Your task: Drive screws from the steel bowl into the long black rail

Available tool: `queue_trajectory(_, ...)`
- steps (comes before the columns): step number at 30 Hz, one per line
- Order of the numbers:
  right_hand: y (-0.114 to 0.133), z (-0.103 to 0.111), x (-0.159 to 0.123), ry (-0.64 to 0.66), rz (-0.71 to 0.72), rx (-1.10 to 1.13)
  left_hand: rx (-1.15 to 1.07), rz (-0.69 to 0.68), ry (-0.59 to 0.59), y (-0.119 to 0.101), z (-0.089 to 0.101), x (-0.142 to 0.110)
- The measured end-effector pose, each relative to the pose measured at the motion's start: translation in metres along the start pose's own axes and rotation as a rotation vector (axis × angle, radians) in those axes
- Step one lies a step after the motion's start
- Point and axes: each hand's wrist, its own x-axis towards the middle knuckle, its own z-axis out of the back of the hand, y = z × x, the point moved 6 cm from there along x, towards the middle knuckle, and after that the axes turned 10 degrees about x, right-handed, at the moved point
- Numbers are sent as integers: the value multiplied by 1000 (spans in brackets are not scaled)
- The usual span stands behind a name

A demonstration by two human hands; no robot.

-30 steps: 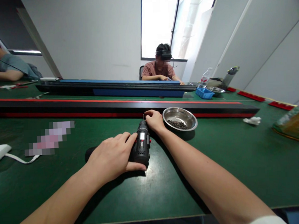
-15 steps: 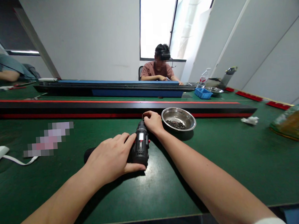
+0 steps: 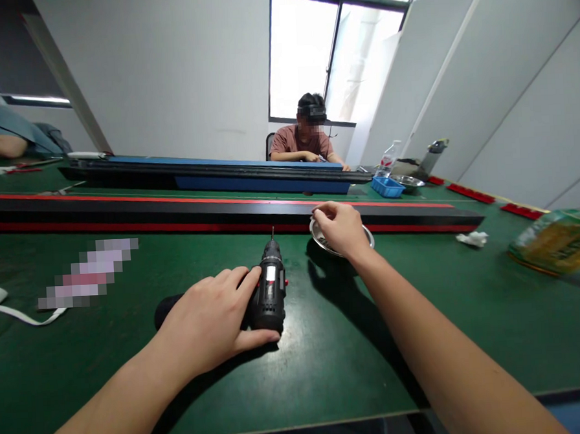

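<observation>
My left hand (image 3: 212, 315) is wrapped round a black power drill (image 3: 269, 296) that lies on its side on the green table. The drill's thin bit (image 3: 273, 233) points away from me, toward a long black bar with red edges (image 3: 197, 212). Over a shiny metal bowl (image 3: 370, 237) hovers my right hand (image 3: 340, 227), its fingers curled and thumb and forefinger close together. Whatever may be between those fingertips is too small to make out. Small dark pieces in the bowl are mostly covered by this hand.
Behind the bar lies a long black and blue piece (image 3: 220, 175). At the back right are a blue basket (image 3: 387, 186) and a bottle (image 3: 388, 157). A crumpled tissue (image 3: 473, 239) and a yellow-green bag (image 3: 556, 245) lie right. A person (image 3: 305, 138) sits opposite.
My right hand has left the drill's tip and moved right, over the bowl. The bit now shows uncovered. My left hand keeps its hold on the drill; the view has shifted slightly.
</observation>
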Motion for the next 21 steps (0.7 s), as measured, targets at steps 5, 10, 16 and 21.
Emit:
queue_trajectory(5, -31, 21, 3, 157, -53, -290, -14, 6, 13, 1, 1, 0)
queue_trajectory(10, -41, 20, 1, 258, -104, -367, -16, 6, 14, 4, 0, -1)
queue_trajectory(16, -60, 1, -9, 477, -217, -298, -17, 6, 7, 4, 0, -2)
queue_trajectory(21, -65, -4, -7, 441, -243, -280, -9, 7, 14, 5, -1, -2)
